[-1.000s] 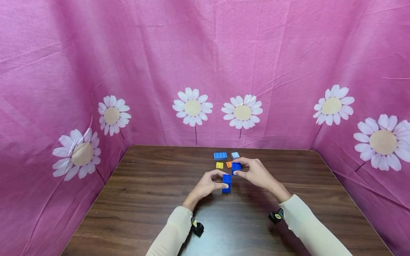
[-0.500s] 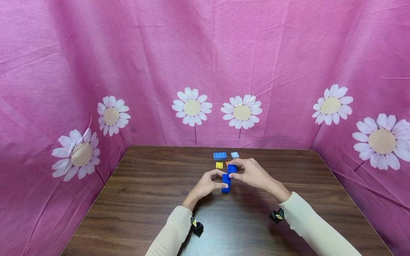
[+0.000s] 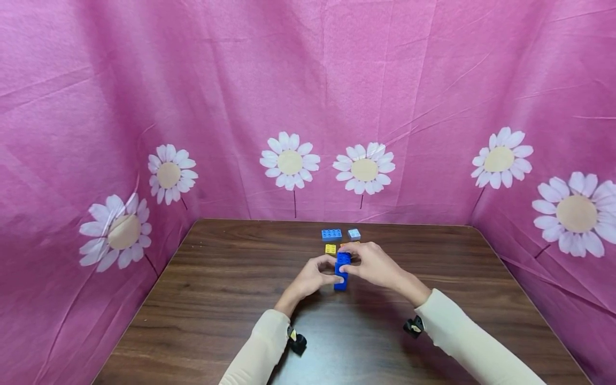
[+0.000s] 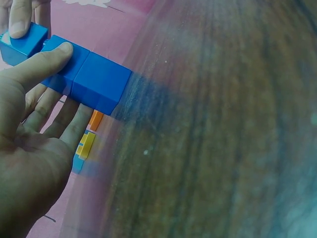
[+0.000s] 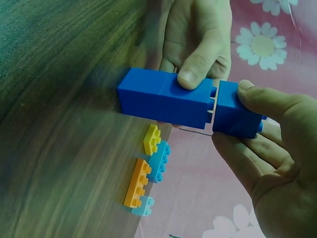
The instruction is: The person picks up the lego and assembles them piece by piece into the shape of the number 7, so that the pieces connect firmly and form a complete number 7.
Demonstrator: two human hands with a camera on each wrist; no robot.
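Observation:
My left hand [image 3: 310, 277] grips a stack of two dark blue toy bricks [image 5: 163, 96] upright on the table, thumb on the near side and fingers behind. Pinched between the thumb and fingers of my right hand [image 3: 377, 266] is a single dark blue brick [image 5: 232, 110]. In the right wrist view it lines up with the stack's studded top, and a thin gap with studs showing runs between them. The left wrist view also shows the held brick [image 4: 24, 43] just off the stack's end [image 4: 101, 82].
Behind the hands lie a yellow brick [image 3: 330, 248], a long light blue brick [image 3: 331, 234], a pale blue brick [image 3: 354, 233] and an orange brick [image 5: 137, 183]. A pink daisy-print cloth [image 3: 327, 107] hangs along the table's [image 3: 216, 278] back and sides.
My right hand has moved left and slightly toward me, carrying its blue brick from beside the stack to over its top. The left hand has stayed on the stack.

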